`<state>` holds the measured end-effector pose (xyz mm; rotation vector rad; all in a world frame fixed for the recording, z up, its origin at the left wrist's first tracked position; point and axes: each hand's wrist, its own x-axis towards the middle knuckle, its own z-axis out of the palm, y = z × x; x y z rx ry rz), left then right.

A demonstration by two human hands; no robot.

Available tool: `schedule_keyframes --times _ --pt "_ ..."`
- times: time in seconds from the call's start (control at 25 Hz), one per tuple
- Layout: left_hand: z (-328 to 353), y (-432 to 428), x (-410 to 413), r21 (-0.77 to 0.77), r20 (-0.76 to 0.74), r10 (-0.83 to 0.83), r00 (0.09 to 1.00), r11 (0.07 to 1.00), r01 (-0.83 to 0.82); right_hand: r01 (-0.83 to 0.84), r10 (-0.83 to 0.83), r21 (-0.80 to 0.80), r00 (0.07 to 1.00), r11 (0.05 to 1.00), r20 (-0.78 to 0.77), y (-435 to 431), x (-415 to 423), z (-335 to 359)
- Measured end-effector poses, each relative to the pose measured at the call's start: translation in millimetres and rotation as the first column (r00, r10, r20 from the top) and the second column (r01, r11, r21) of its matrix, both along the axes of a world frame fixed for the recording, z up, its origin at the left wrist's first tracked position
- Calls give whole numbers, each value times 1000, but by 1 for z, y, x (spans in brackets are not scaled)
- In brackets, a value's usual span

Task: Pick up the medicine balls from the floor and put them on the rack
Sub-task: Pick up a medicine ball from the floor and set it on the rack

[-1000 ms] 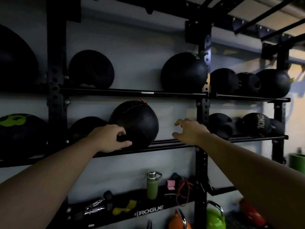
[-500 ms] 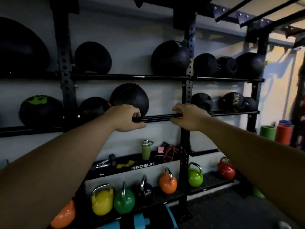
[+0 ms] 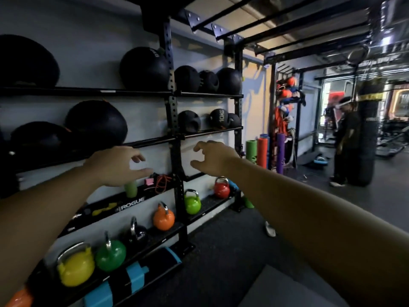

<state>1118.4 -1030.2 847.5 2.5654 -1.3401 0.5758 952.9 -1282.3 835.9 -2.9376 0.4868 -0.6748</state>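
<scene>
Our left hand (image 3: 115,166) & right hand (image 3: 213,158) hung spread, empty, before the black steel rack (image 3: 174,138); coloured kettlebells (image 3: 163,218) below, someone blurry (image 3: 345,140) far right, prob. standing.

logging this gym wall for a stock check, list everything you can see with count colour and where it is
medicine balls: at least ten, black, on the two upper rack shelves; one reads 10KG
kettlebells: seven, yellow, dark green, black, orange, light green, red, plus an orange one cut off at the frame edge, on the lowest shelves
bottle: one, green, on the ROGUE shelf
cord: one, orange-red, same shelf
foam rollers: green, orange, purple, upright past the rack
punching bag: one, black, far right
other person: one, beside the bag
left hand: open, empty, below the middle shelf
right hand: open, empty
</scene>
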Motion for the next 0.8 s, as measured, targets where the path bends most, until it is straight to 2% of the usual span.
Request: schedule_keyframes --times 0.08,0.16,0.4,0.64,0.8 --pt "-20 11 -24 40 -51 -27 998 999 30 32 -32 4 999 999 -28 26 -30 -13" --pt "-29 13 -49 16 -98 -67 993 997 69 69 -68 22 997 997 -33 42 -64 -19" --pt "-24 -36 -168 43 -125 -261 957 962 268 231 -231 -32 973 973 -23 32 -210 -22" --pt "-53 -131 -314 75 -178 -460 870 875 478 414 -414 17 910 910 -12 -7 -382 -52" --pt "-88 -216 -451 95 -234 -570 788 793 602 578 -574 48 816 815 -70 -49 -529 -94"
